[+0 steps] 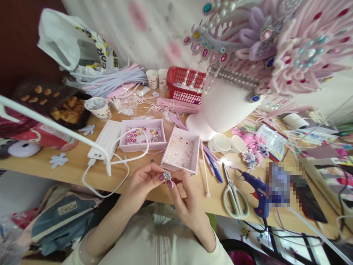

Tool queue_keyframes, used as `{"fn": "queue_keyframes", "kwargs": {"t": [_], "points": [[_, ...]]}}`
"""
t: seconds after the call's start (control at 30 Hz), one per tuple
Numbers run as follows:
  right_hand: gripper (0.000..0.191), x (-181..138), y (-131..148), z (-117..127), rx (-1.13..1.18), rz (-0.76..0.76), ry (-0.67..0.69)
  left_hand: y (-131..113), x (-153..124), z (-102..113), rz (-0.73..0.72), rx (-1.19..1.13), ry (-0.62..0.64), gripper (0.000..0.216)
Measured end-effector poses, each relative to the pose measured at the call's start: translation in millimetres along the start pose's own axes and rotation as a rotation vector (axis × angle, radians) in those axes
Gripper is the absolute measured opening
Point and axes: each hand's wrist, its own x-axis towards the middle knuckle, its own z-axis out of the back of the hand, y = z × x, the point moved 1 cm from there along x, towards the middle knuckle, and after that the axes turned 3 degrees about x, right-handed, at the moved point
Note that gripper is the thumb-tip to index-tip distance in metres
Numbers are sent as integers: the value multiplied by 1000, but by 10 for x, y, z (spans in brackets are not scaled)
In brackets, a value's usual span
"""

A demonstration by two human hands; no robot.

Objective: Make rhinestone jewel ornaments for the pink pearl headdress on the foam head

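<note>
A small silver, sparkling ornament is pinched between the fingertips of both hands, the left hand gripping it from one side and the right hand from the other, at the near edge of a crowded wooden worktop. Just beyond the fingers, a lilac box holds a layer of pale pearl beads with a few coloured stones among them. Next to it, to the left, a second lilac box contains gold-rimmed pink gems and other small beads; a white cable loops across its front. Farther left, a paper cup is filled with pale pieces too indistinct to identify, and a black container holds golden-brown pastries. Behind the boxes stands a red plastic basket, its contents largely hidden. Two paper cups sit beside it and two white cups near the foot of a mannequin head wearing a pink and lilac jewelled headdress.
</note>
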Motion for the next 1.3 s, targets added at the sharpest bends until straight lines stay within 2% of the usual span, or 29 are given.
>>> {"fn": "queue_keyframes", "kwargs": {"t": [0.17, 0.4, 0.57, 0.63, 0.77, 0.9, 0.97, 1.1, 1.13, 1.23, 1.3], "points": [[6, 9, 34, 26, 89, 47, -30, 27, -28, -3, 3, -32, 33, 27], [9, -17, 42, 56, 75, 38, -65, 54, -76, 25, -63, 128, 55, 18], [11, -65, 27, 34, 13, 60, -99, 40, -145, -19, -350, 420, -27, 4], [11, -81, 17, 31, 10, 44, -104, 66, -164, -24, -478, 545, -61, 5], [13, -128, -36, 81, 41, -20, -57, 150, -188, -6, -628, 701, -97, 11], [11, -252, -157, 145, 178, -155, 128, 228, -245, -4, -667, 799, -90, 17], [10, -336, -228, 152, 215, -243, 124, 257, -290, -13, -654, 824, -47, 20], [21, -439, -316, 134, 187, -362, 40, 247, -341, 36, -577, 919, 91, 29], [22, -440, -325, 132, 170, -372, 33, 223, -339, 73, -575, 968, 83, 30], [21, -394, -353, 143, 53, -365, 8, 131, -313, 199, -671, 1126, -71, 26], [19, -354, -382, 154, -44, -365, 13, 104, -295, 229, -726, 1177, -122, 21]]}}
